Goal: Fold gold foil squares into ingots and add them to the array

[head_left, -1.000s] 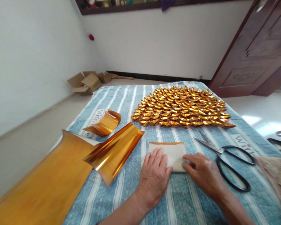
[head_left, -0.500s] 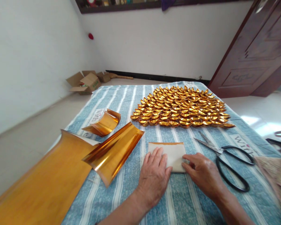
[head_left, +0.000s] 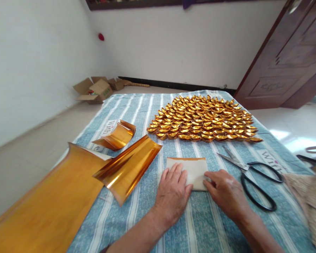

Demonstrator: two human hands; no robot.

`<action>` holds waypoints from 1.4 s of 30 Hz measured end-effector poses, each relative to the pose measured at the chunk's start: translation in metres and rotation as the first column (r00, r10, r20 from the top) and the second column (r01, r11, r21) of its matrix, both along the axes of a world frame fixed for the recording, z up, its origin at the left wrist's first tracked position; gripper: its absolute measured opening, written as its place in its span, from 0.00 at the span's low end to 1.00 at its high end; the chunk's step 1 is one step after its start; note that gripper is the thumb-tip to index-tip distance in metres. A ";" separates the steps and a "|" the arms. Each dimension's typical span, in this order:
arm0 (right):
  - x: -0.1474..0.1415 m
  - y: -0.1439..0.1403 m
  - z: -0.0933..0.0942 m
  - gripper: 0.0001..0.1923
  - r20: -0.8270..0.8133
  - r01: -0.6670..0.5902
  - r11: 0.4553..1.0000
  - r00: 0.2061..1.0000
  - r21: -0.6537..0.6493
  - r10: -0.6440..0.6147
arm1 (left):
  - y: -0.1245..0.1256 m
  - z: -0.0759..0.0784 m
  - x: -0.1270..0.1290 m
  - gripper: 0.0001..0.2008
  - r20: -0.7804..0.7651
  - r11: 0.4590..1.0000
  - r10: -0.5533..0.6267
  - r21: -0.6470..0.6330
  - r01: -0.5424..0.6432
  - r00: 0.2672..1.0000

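Note:
A folded piece of paper [head_left: 193,168], white side up with a gold strip along its far edge, lies on the blue striped cloth [head_left: 137,112]. My left hand [head_left: 172,193] lies flat on its near left part. My right hand [head_left: 223,193] presses its fingertips on the paper's near right corner. A curled sheet of gold foil [head_left: 127,168] rests just left of my left hand.
Many folded gold ingots [head_left: 202,119] cover the far middle of the cloth. Black-handled scissors [head_left: 252,175] lie to the right of my right hand. A smaller curled foil piece [head_left: 117,135] and a large gold sheet [head_left: 50,207] are at the left. Open cardboard boxes [head_left: 94,89] stand on the floor.
Both hands stay pressed on the folded paper. The view has tilted slightly, so everything sits a little lower in the picture.

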State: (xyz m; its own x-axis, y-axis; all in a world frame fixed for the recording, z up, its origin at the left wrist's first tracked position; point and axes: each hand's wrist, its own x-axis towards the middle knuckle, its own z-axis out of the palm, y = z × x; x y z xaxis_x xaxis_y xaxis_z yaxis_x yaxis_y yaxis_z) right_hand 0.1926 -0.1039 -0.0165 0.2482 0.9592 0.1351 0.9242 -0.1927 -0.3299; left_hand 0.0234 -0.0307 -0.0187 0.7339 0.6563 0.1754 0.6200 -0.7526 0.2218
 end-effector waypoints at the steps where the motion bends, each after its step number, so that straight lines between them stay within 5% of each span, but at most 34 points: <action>1: -0.001 -0.001 0.001 0.07 0.047 -0.007 1.000 0.999 0.018 0.006 | 0.000 0.001 0.000 0.17 -0.001 1.000 0.002 -0.007 -0.002 1.000; 6: -0.009 -0.001 0.001 0.10 0.257 -0.050 0.990 0.966 0.135 0.014 | 0.000 0.000 0.000 0.19 -0.007 1.000 0.013 -0.025 -0.013 1.000; 12: -0.018 0.002 -0.006 0.09 0.246 -0.237 0.949 0.952 0.207 0.184 | -0.003 -0.006 -0.001 0.20 -0.032 1.000 0.005 -0.002 -0.005 0.999; 29: -0.013 -0.003 -0.022 0.12 0.073 -0.150 0.970 0.988 0.191 0.139 | 0.014 0.006 -0.012 0.22 -0.089 0.981 -0.104 -0.176 0.087 0.991; 37: 0.007 -0.012 -0.033 0.15 -0.090 -0.040 0.970 0.994 0.241 0.063 | 0.034 0.021 -0.021 0.27 -0.190 0.913 -0.248 -0.373 0.164 0.950; 42: 0.017 -0.018 -0.037 0.15 -0.184 0.006 0.966 0.982 0.259 0.043 | 0.051 0.025 -0.033 0.29 -0.089 0.844 -0.355 -0.459 0.278 0.931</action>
